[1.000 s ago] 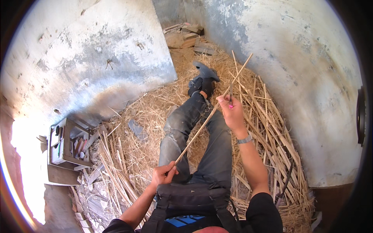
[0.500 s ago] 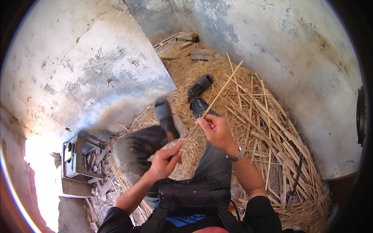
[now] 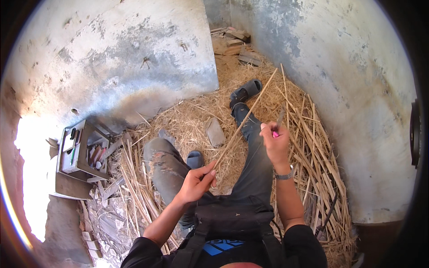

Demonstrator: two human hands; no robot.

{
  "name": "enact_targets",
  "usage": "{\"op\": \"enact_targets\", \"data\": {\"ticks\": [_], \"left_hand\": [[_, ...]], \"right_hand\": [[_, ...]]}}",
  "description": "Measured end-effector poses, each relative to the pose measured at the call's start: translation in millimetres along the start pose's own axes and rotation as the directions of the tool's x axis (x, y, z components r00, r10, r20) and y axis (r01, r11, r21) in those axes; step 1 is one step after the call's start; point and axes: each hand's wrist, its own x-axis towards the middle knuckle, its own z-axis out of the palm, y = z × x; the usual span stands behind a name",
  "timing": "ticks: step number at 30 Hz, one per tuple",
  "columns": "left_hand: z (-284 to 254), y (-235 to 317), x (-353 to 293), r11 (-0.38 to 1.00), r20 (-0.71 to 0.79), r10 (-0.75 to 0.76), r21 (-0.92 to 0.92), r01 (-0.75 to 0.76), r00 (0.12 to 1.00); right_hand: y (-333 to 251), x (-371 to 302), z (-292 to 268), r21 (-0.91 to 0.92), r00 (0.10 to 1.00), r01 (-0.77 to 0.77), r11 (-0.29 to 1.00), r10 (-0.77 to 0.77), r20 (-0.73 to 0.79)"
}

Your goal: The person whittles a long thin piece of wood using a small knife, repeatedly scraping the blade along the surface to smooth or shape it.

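Observation:
A long, thin wooden strip [image 3: 254, 105] slants up and to the right from my left hand [image 3: 196, 182], whose thumb and fingers pinch its lower end. My right hand [image 3: 276, 145] is closed around a small knife [image 3: 280, 115]. Its blade points up, and a bit of pink handle shows by the thumb. The knife is apart from the strip, to its right. My legs are spread below, and the strip passes over the floor between them and across my right shin.
Fine shavings [image 3: 183, 114] cover the floor. Long wooden strips [image 3: 313, 165] lie piled to the right. A small wooden cabinet [image 3: 82, 149] holding odds and ends stands at the left. A stone block [image 3: 216, 132] lies between my feet. Wood pieces [image 3: 241, 42] rest by the far wall.
My right hand has come off the strip and moved right, bringing the knife blade into view. My left hand keeps its pinch. My left foot has drawn back toward me.

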Motion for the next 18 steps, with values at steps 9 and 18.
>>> {"op": "enact_targets", "data": {"ticks": [9, 18], "left_hand": [[-24, 15, 11, 0.954, 0.143, 0.018, -0.299, 0.026, 0.990], [-17, 21, 52, 0.937, 0.215, 0.077, -0.348, 0.003, 0.974]], "right_hand": [[-108, 15, -9, -0.229, 0.947, 0.156, 0.961, -0.079, 0.310], [-162, 32, -24, -0.309, 0.936, 0.178, 0.934, -0.064, 0.347]]}}
